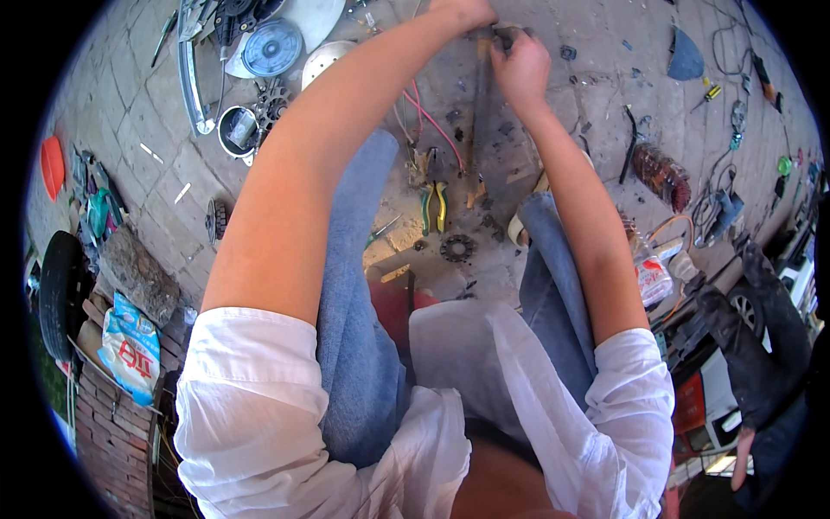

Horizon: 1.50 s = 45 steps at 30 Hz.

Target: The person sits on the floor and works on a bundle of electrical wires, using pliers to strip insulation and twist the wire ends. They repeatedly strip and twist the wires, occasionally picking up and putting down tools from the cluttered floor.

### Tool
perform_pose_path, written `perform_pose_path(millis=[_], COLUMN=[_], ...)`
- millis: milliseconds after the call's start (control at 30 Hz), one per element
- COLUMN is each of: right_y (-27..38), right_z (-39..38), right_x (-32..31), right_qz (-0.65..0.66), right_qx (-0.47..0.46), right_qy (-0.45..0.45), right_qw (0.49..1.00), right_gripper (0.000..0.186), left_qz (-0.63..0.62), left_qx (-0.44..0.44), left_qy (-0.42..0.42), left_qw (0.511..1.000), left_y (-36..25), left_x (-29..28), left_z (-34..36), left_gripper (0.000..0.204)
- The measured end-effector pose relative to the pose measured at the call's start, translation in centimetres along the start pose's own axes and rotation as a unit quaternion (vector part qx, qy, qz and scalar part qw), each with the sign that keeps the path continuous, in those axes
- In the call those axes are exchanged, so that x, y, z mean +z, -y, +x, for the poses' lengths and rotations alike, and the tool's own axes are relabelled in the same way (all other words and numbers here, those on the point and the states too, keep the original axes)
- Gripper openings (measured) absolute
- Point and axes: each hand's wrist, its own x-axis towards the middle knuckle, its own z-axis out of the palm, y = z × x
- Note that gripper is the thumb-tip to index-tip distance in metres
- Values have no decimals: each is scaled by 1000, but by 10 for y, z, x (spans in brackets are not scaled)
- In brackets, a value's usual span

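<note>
Both your hands are out at the far end of your reach, close together over the paved ground [130, 104]. Your right hand [521, 67] is clenched around a small dark part [508, 35] at the top of a long dark bar [478, 112]; the part pokes out just above your knuckles. Your left hand [467, 10] sits just left of that grip, mostly cut off by the frame edge, so you can't tell if it's closed on anything. It looks to be touching the same spot, not certain.

The bar runs from the grip straight back toward you, lying between your knees. Pink wires [428, 117] trail just left of the bar, below your left wrist. Nearer to you than the grip, at the bar's near end, green-and-yellow pliers [434, 206] lie on the ground, and a dark toothed ring [457, 248] sits just nearer again.

Well left of the grip: a round silver disc [271, 48], a white dish [322, 60] beside it, a small metal cup [237, 130]. Well right of the grip: a dark coiled motor part [662, 173], tangled cables [718, 208], a blue cloth [685, 57]. Small dark bits are scattered around the grip.
</note>
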Motion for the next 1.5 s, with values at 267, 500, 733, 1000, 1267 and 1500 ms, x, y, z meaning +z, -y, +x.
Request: perform_pose_path(millis=[267,500,733,1000,1267,1500], right_y=[-8,-7,-8,-6,5,9], right_z=[3,12,6,-7,4,12], right_x=[3,2,2,3,-4,-8], right_qz=[-49,-32,-55,-36,-31,-52], right_qx=[50,50,64,24,36,66], right_qy=[46,72,92,29,57,92], right_qw=[997,996,992,999,997,992], right_gripper=[24,27,22,26,21,20], left_qz=[-22,-33,-32,-25,0,-9], left_qx=[-3,-8,-9,1,-3,16], left_qy=[13,-2,-9,-3,18,8], left_qw=[1000,999,999,1000,1000,1000], left_y=[-5,-3,-2,-4,-10,-10], left_x=[4,5,8,6,-5,-3], left_z=[2,-2,1,-1,-7,-8], left_gripper=[32,29,29,28,39,35])
